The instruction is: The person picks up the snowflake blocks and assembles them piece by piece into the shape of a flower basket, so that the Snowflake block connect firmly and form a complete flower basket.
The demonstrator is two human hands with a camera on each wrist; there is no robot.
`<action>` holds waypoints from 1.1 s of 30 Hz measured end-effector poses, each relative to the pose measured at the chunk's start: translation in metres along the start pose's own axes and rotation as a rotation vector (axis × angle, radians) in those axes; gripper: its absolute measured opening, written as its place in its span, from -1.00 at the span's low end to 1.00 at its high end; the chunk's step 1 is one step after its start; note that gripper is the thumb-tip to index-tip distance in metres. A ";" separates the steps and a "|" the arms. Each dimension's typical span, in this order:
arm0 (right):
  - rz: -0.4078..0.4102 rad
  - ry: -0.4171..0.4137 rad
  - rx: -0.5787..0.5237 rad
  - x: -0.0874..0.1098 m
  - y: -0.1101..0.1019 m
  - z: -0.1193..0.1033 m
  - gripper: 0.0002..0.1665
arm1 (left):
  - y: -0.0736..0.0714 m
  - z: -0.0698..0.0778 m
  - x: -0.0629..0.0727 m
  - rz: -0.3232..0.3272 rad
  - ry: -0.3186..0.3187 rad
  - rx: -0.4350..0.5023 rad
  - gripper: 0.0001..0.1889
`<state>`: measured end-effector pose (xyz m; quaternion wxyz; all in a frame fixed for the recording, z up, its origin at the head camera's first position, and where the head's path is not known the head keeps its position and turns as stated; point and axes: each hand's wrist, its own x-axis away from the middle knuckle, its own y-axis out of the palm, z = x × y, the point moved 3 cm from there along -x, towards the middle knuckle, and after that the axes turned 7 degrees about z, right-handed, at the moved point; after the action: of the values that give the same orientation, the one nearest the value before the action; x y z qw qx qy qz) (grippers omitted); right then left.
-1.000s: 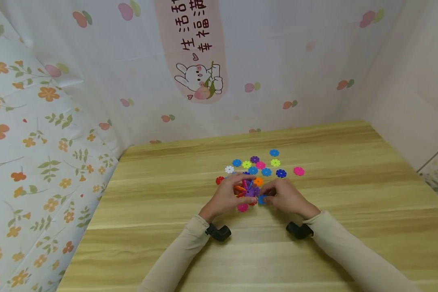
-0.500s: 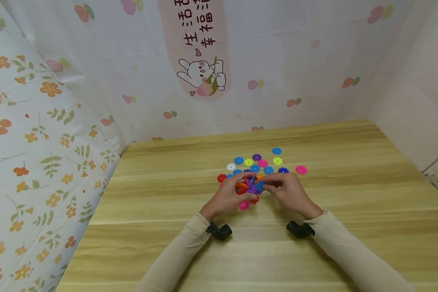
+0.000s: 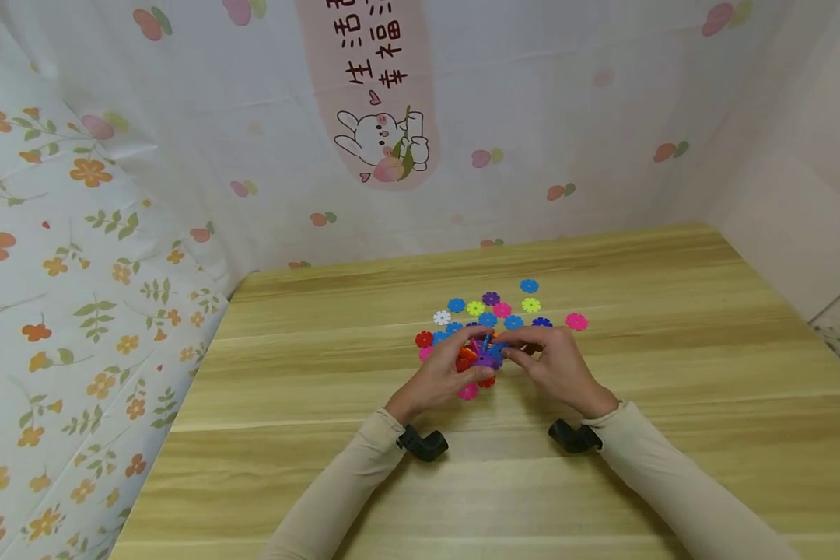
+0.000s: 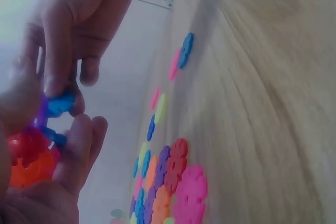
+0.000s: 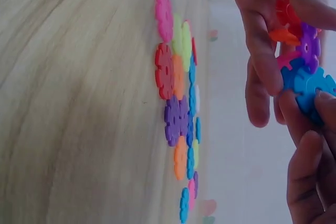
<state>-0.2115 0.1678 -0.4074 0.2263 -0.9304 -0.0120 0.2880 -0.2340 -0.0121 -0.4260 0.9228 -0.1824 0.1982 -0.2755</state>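
My left hand (image 3: 439, 372) grips a small cluster of notched plastic snowflake discs, held above the table. At the cluster's centre is a purple disc (image 5: 308, 48), with a red disc (image 5: 287, 11), an orange disc (image 5: 285, 36) and a pink one set around it. Between thumb and fingertips, my right hand (image 3: 556, 369) pinches a blue disc (image 5: 311, 85) right at the purple disc's edge. Another blue disc (image 4: 54, 136) sticks out of the cluster by my left fingers. Parts of the cluster are hidden behind the left hand.
Several loose discs lie flat on the wooden table (image 3: 308, 342), mostly beyond the hands. Among them are a white disc (image 3: 442, 317), a pink disc (image 3: 577, 321) at the far right and a yellow-green disc (image 3: 530, 305). Patterned cloth (image 3: 266, 117) hangs behind and at the left.
My right hand has raised the blue disc and moved it left against the cluster in my left hand. The loose discs still lie where they were on the table.
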 end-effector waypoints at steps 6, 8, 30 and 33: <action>-0.015 0.104 -0.103 0.001 -0.001 -0.008 -0.77 | 0.002 0.002 0.001 0.001 0.005 0.004 -0.46; -0.003 0.119 -0.126 0.000 -0.001 -0.017 -0.78 | 0.004 0.002 0.002 0.002 0.001 0.007 -0.46; -0.375 0.138 0.208 0.006 -0.025 0.014 -0.74 | -0.008 -0.007 0.006 0.183 -0.106 -0.044 -0.45; -0.464 0.079 0.317 0.012 -0.030 0.017 -0.68 | -0.009 -0.009 0.005 0.176 -0.099 -0.029 -0.46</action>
<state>-0.2074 0.2040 -0.4137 0.4292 -0.8663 -0.1704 0.1904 -0.2385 -0.0245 -0.4313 0.9494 -0.1911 0.1714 -0.1810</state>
